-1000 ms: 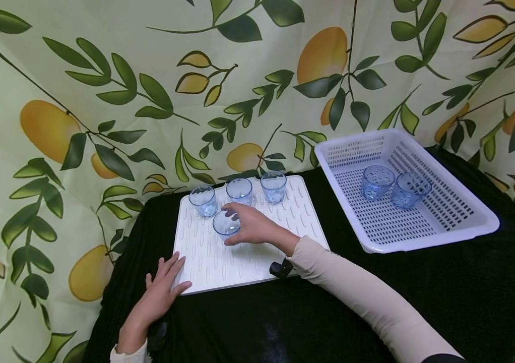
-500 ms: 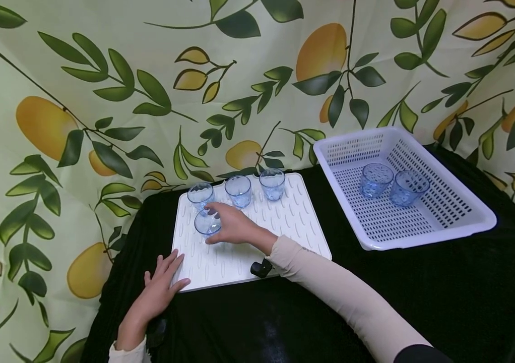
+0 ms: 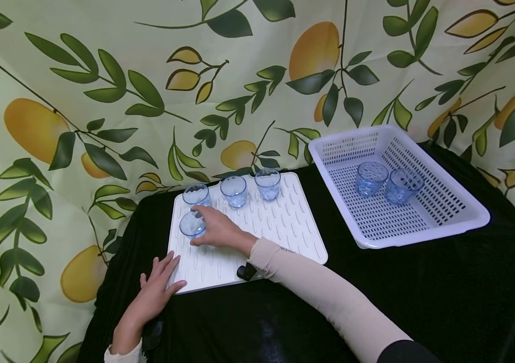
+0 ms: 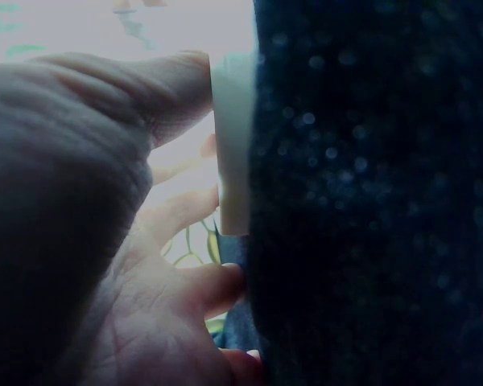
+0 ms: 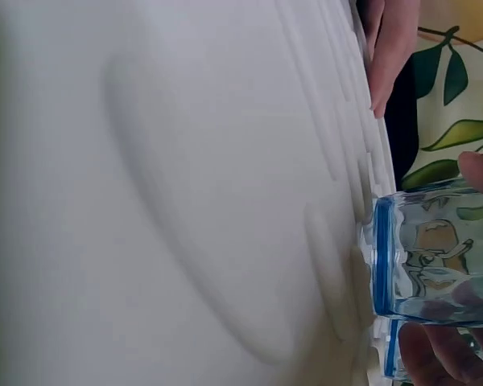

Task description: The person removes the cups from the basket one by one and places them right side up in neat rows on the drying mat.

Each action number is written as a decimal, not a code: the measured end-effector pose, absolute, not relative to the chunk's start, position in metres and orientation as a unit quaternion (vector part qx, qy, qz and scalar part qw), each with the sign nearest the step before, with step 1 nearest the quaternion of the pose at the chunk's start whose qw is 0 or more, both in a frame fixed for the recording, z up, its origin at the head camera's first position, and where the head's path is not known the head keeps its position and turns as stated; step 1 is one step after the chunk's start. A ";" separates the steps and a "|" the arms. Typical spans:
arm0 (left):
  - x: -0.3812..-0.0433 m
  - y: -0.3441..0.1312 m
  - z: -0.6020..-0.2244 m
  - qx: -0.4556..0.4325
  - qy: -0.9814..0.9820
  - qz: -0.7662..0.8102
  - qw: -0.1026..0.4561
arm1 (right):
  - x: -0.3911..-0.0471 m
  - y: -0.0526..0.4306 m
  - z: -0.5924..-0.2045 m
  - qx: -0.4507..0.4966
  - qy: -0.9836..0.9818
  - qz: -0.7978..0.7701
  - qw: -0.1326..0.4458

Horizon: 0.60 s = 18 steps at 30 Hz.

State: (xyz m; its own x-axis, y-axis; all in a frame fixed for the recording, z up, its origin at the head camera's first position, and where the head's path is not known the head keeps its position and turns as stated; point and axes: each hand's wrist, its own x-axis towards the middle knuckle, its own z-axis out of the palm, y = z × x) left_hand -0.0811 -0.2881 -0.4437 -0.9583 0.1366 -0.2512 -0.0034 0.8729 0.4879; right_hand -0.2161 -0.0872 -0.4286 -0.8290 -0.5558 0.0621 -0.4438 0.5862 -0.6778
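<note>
My right hand holds a clear blue drinking glass between thumb and fingers, over the left part of the white ridged mat. In the right wrist view, the held glass has its blue-edged end close to the mat surface, and fingertips lie along its side. Directly behind it stands another glass, partly hidden by the hand. Two more glasses, a middle one and a right one, complete that back row. My left hand rests with extended fingers against the mat's left front corner.
A pale lilac slotted basket stands to the right, with two similar glasses inside, side by side. Black cloth covers the table. A lemon-and-leaf patterned curtain hangs right behind the mat and basket.
My right hand has carried the glass leftward over the mat, from near the middle to in front of the leftmost back glass. The left hand stays at the mat's corner.
</note>
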 end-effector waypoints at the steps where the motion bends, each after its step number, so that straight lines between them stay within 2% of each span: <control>1: -0.081 -0.288 -0.444 0.036 0.958 0.249 0.138 | -0.216 -0.087 -0.429 -0.282 0.887 -0.358 0.077; 10: -0.084 -0.286 -0.444 0.045 0.958 0.252 0.131 | -0.216 -0.081 -0.429 -0.280 0.894 -0.344 0.067; 18: -0.082 -0.286 -0.444 0.031 0.960 0.239 0.146 | -0.198 -0.055 -0.429 -0.278 0.896 -0.344 0.051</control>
